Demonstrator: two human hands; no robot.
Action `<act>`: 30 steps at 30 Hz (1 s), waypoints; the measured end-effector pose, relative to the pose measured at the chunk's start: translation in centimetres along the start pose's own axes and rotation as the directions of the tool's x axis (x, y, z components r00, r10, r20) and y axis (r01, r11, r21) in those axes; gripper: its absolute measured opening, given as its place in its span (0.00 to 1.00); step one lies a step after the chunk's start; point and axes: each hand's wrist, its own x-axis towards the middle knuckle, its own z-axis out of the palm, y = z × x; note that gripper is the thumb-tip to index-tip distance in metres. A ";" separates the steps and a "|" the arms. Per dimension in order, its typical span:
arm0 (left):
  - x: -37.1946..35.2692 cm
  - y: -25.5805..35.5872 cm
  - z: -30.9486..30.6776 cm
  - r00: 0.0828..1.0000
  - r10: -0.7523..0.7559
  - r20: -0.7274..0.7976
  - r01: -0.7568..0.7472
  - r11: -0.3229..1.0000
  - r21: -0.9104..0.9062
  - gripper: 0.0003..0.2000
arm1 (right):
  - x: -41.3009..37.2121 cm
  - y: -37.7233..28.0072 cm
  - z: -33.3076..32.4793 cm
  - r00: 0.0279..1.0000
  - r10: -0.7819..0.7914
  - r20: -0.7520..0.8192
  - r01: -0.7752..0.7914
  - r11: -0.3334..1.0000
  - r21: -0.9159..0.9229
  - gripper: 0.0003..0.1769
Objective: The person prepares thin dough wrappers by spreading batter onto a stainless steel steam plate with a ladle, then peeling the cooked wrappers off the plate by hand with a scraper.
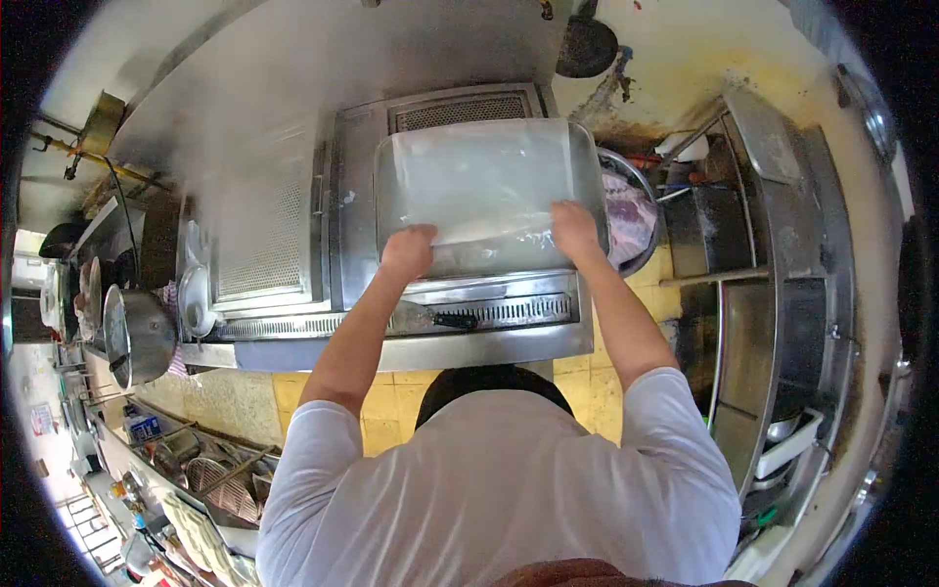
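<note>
A large shallow rectangular tray (489,260) rests on the steel counter in front of me. Over its inside lies a pale, see-through plastic sheet (479,181), wrinkled along the near edge. My left hand (408,251) is closed on the sheet's near left part. On the right, my right hand (575,233) closes on the same edge, with the sheet stretched between both hands. A knife with a black handle (455,320) lies on the counter's front ledge, just below the tray. Its blade reaches toward my left forearm.
A metal basin (653,245) with raw meat (629,213) stands right of the tray, partly hidden by it. Perforated steel panels (262,235) cover the counter at left. A metal pot (139,335) stands farther left. Steel shelving (782,284) runs along the right side.
</note>
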 end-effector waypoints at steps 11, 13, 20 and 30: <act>0.7 -1.7 -2.1 0.923 0.066 -0.379 -0.080 0.997 -0.021 0.14 | -0.2 -0.2 -2.9 0.957 -0.018 -0.291 0.046 0.995 0.088 0.16; 1.2 -3.1 -0.7 0.969 0.039 -0.245 -0.047 0.998 -0.030 0.14 | 0.8 0.3 -2.3 0.978 0.125 0.169 -0.124 0.992 -0.012 0.15; -2.6 -2.1 -5.2 0.992 0.014 0.127 -0.008 0.999 -0.050 0.10 | -3.0 -1.9 -7.1 0.960 0.161 0.230 -0.155 0.987 -0.048 0.13; 12.8 -3.1 -6.0 0.909 0.040 -0.415 -0.034 0.999 0.022 0.13 | 12.0 0.1 -4.0 0.987 -0.008 -0.161 0.014 0.999 0.037 0.13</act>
